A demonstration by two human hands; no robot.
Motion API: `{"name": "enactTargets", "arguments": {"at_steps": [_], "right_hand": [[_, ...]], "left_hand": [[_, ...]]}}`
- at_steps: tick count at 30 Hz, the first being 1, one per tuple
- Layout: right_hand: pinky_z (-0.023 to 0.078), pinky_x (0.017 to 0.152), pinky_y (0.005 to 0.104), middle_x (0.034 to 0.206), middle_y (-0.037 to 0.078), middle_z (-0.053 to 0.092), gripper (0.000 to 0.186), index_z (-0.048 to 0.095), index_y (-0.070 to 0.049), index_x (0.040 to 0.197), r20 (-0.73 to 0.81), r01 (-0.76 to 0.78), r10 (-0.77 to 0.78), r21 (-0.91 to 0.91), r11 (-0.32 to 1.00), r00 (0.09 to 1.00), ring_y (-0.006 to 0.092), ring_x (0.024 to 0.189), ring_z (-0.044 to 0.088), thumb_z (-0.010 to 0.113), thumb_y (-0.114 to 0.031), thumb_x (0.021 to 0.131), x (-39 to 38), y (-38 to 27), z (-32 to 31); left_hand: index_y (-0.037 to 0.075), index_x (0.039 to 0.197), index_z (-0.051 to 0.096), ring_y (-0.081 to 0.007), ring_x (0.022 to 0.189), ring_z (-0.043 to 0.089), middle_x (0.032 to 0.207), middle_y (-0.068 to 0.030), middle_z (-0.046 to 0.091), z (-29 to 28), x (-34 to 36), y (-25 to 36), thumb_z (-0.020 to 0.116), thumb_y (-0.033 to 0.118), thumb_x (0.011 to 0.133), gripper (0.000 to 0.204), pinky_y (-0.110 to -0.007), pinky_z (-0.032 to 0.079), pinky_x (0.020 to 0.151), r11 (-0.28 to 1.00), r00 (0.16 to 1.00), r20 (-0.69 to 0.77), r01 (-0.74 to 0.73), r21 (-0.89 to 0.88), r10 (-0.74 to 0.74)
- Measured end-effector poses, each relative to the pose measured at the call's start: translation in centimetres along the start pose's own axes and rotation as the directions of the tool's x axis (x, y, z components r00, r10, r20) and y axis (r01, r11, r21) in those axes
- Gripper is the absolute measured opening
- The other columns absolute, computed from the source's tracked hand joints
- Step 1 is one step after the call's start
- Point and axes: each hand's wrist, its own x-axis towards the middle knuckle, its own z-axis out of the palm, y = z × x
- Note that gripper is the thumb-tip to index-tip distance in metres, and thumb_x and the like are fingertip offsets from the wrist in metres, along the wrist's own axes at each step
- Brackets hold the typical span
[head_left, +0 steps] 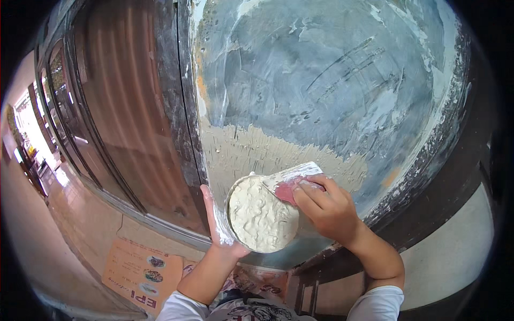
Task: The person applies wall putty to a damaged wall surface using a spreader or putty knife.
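Note:
My left hand [218,224] supports a round bowl [228,220] from its left side and underneath, with the thumb stretched upward and white paste smeared on the palm. Thick cream-coloured putty [259,216] fills the bowl, its surface lumpy. My right hand [326,208] is closed around the reddish-pink part of a putty knife [285,190]. White putty coats the knife's blade, which lies over the bowl's upper right edge. Behind them stands a grey panel [267,80]; a rough band of beige putty [241,147] covers its lower part.
A dark frame [184,107] borders the panel on the left, beside a glazed door [120,96] with brown curtain folds behind it. An orange printed sheet [142,270] lies on the floor at lower left. Dark brown trim [428,176] curves along the right.

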Motion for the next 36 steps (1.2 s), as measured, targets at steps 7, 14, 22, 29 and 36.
{"name": "enactTargets", "arguments": {"at_steps": [7, 14, 22, 29, 36], "right_hand": [[0.059, 0.072, 0.0365, 0.100, 0.008, 0.072, 0.033, 0.070, -0.005, 0.106, -0.042, -0.006, 0.012, 0.145, 0.989, 0.999, 0.0295, 0.093, 0.069, 0.073, -0.008, 0.073, 0.5, -0.3, 0.8], [0.057, 0.062, 0.0319, 0.092, 0.005, 0.071, 0.027, 0.069, -0.007, 0.101, -0.117, 0.038, -0.026, 0.108, 0.993, 0.993, 0.0231, 0.083, 0.069, 0.070, -0.010, 0.074, 2.8, -0.7, 0.8], [0.044, 0.066, 0.0411, 0.088, 0.005, 0.072, 0.013, 0.069, -0.009, 0.101, -0.239, -0.128, 0.166, 0.165, 0.978, 0.957, 0.0268, 0.077, 0.065, 0.068, -0.014, 0.090, 12.2, 1.0, 1.9], [0.038, 0.079, 0.0443, 0.092, 0.003, 0.073, 0.010, 0.070, -0.014, 0.103, -0.072, -0.238, 0.245, 0.099, 0.966, 0.967, 0.0273, 0.085, 0.065, 0.063, -0.016, 0.096, 18.4, 1.6, 5.4], [0.034, 0.080, 0.0452, 0.090, 0.002, 0.073, 0.008, 0.070, -0.016, 0.099, -0.032, -0.234, 0.235, 0.012, 0.972, 0.972, 0.0268, 0.086, 0.064, 0.063, -0.018, 0.096, 19.6, 0.4, 8.1]], "left_hand": [[0.004, 0.153, 0.042, -0.0405, 0.136, 0.051, 0.154, -0.0220, 0.046, -0.7, -0.6, -0.4, 0.033, 0.090, 0.087, 0.109, -0.055, 0.041, 0.114, 0.999, 0.998, 0.058, 0.038, -0.010, -0.038], [0.007, 0.154, 0.042, -0.0386, 0.138, 0.050, 0.155, -0.0178, 0.047, -2.0, -1.6, 0.9, 0.030, 0.091, 0.086, 0.108, -0.056, 0.039, 0.115, 1.000, 0.999, 0.051, 0.017, 0.001, -0.017], [0.008, 0.150, 0.048, -0.0388, 0.136, 0.052, 0.152, -0.0177, 0.049, -4.2, -1.9, 5.7, 0.034, 0.092, 0.084, 0.108, -0.057, 0.043, 0.112, 0.999, 0.999, -0.027, -0.036, 0.020, 0.036], [0.009, 0.150, 0.049, -0.0399, 0.135, 0.052, 0.153, -0.0177, 0.049, -7.3, -2.7, 10.6, 0.038, 0.092, 0.083, 0.108, -0.060, 0.043, 0.111, 0.997, 0.998, 0.021, -0.060, -0.053, 0.061], [0.010, 0.151, 0.047, -0.0397, 0.139, 0.048, 0.154, -0.0168, 0.047, -7.9, -3.3, 14.1, 0.036, 0.092, 0.083, 0.107, -0.061, 0.039, 0.113, 0.991, 0.991, -0.025, -0.133, 0.022, 0.133]]}}
